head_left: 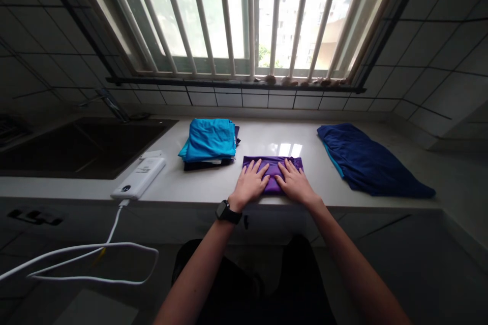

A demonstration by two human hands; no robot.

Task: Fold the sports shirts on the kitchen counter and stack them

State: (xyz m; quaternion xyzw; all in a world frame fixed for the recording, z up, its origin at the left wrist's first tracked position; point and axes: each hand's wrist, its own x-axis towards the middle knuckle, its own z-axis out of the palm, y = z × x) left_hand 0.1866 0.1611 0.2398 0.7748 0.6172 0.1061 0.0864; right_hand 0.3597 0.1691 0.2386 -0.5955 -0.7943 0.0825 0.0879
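Observation:
A folded purple garment (273, 185) lies flat near the front edge of the white countertop (213, 188). My left hand (249, 182) rests on its left half, fingers spread and palm down. On the right half lies my right hand (295, 180), likewise flat with its fingers apart. Neither hand grips the cloth. To the left of the purple garment sits a stack of folded clothes with a bright blue garment (212, 138) on top and dark cloth beneath. A navy blue garment (368, 160), laid out lengthwise, is at the right, with lighter blue cloth showing along its left edge.
A white power bank (140, 177) with a white cable (114, 226) plugged in lies by the dark sink (87, 144) at the left. Behind it stands a faucet (112, 104). Small stones (287, 81) line the sill of the barred window (236, 20).

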